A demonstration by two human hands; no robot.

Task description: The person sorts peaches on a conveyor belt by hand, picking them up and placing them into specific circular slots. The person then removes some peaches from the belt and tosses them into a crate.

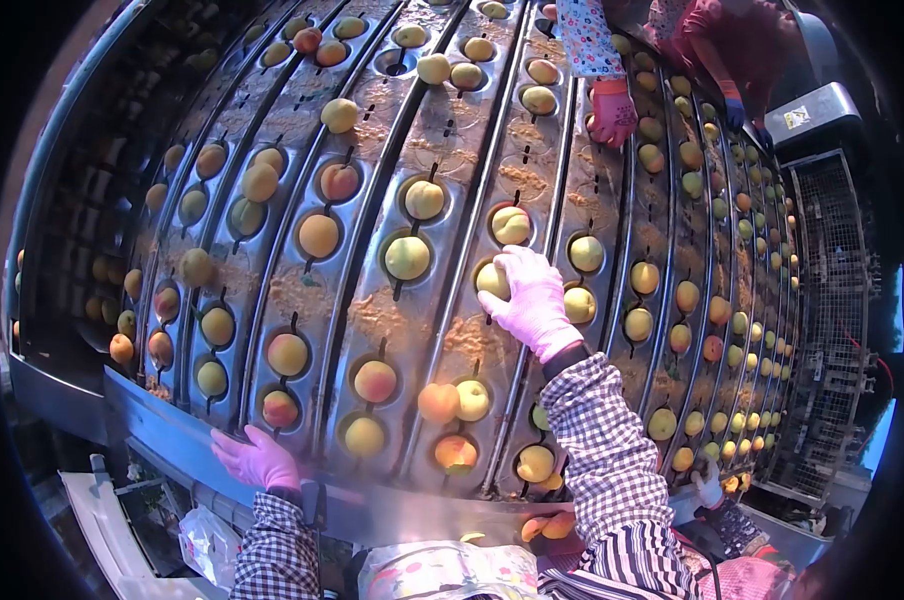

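Note:
My right hand (532, 302), in a pink glove, reaches across the metal conveyor (377, 262). Its fingers curl over a yellow peach (491, 281) that sits in a round cup, hiding part of the fruit. Just beyond my fingertips lies another peach (511, 225) with a red blush. My left hand (258, 459), also gloved in pink, is at the front rail (187, 425) with its fingers spread and nothing in them. Closest to it on the conveyor is a reddish peach (280, 408) in its cup.
Across the conveyor, a co-worker's pink glove (613, 112) is among the peaches. A white-gloved hand (709, 485) shows at the near right edge. Two peaches (456, 402) lie together outside the cups. A wire-mesh guard (827, 320) borders the right side; a plastic bag (209, 540) hangs lower left.

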